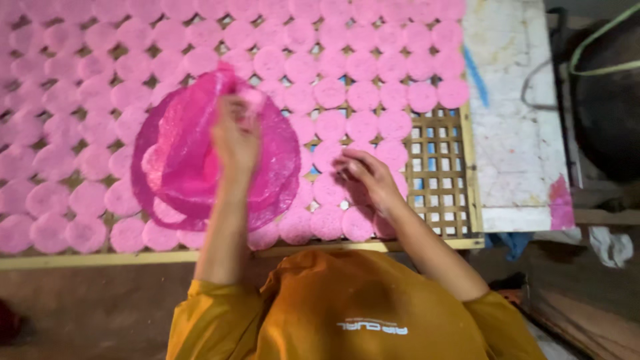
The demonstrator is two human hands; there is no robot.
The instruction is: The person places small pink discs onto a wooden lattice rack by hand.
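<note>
Pink discs [363, 127] fill the lattice tray [443, 167]; right hand [365, 175] fingers spread, pressing one near its right edge; left hand [235, 137] pinches the mesh stack [180, 160].

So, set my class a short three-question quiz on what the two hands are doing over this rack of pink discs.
1. True or false: the left hand holds a stack of dark pink mesh sheets.
2. What does the right hand touch?
A. a metal bowl
B. pale pink discs
C. a brush
3. Fill in: the discs lie on a wooden ___ rack.

Key: 1 true; 2 B; 3 lattice.
</note>
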